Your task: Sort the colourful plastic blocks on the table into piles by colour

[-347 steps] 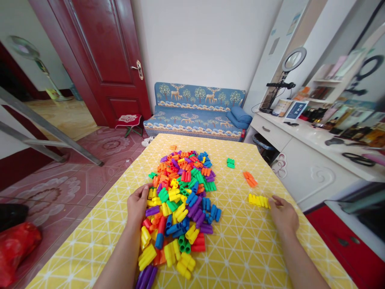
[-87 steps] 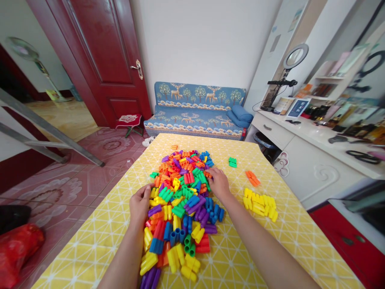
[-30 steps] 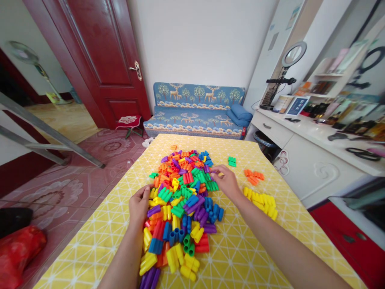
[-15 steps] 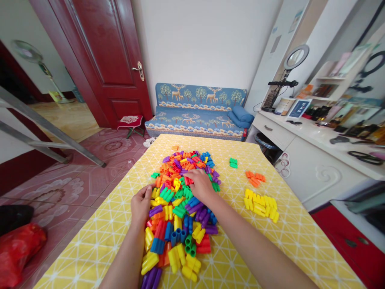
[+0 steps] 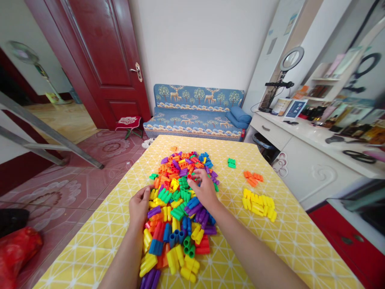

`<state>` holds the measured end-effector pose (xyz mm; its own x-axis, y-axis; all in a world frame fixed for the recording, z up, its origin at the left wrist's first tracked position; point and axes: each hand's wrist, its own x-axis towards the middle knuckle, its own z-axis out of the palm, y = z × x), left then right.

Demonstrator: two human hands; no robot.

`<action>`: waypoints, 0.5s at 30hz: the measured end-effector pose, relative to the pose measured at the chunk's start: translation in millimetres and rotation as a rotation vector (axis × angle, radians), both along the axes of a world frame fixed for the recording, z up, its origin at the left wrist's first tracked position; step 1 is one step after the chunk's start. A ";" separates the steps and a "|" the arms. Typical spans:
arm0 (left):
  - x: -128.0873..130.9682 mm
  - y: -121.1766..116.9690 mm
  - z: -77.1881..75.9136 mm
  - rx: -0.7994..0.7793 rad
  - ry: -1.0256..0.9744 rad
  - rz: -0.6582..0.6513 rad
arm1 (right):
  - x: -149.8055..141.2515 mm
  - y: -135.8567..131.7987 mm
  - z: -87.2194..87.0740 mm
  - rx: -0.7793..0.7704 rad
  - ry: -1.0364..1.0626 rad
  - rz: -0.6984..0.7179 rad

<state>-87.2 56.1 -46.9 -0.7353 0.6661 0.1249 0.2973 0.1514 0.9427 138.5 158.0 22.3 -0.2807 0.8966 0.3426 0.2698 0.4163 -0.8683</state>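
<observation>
A large heap of plastic tube-shaped building blocks (image 5: 180, 206) in red, orange, yellow, green, blue and purple lies on the table. My right hand (image 5: 206, 188) reaches over the upper right of the heap, thumb and fingers closed around a red block (image 5: 189, 176) whose round end shows. My left hand (image 5: 140, 202) rests at the heap's left edge, fingers curled together beside yellow and orange blocks; whatever it may hold is hidden. On the right lie sorted groups: yellow blocks (image 5: 259, 204), orange blocks (image 5: 253, 178) and a green block (image 5: 231, 163).
A yellow patterned cloth (image 5: 240, 249) covers the table. One orange block (image 5: 173, 148) lies apart behind the heap. Beyond the table stands a blue sofa (image 5: 195, 114). A white dressing table (image 5: 315, 160) with bottles is at the right, a metal ladder (image 5: 54, 138) at the left.
Yellow blocks on the right grew from one row to a larger group, and orange blocks were added. My right hand moved left into the heap and took hold of a red block. My left hand stayed put.
</observation>
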 end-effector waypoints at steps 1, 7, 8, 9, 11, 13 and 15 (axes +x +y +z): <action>0.6 0.0 1.0 -0.001 -0.002 0.001 | 3.1 -1.3 -0.1 -0.089 0.139 -0.009; 3.6 -2.3 6.5 -0.007 -0.006 -0.004 | 31.7 -1.9 -3.7 -0.691 0.783 -0.055; 3.9 -2.7 6.9 -0.010 -0.006 0.000 | 38.4 -0.3 -5.8 -0.736 0.814 -0.050; 4.2 -2.8 7.1 -0.010 -0.003 0.007 | 45.7 2.3 -8.4 -0.754 0.824 -0.050; 4.6 -2.8 7.0 -0.012 0.006 0.022 | 62.2 11.1 -13.9 -0.715 0.793 -0.087; 4.4 -2.5 6.5 -0.020 0.010 0.029 | 80.1 25.3 -18.8 -0.597 0.681 -0.191; 3.8 -2.2 5.8 -0.024 0.010 0.026 | 97.9 43.7 -22.3 -0.466 0.542 -0.311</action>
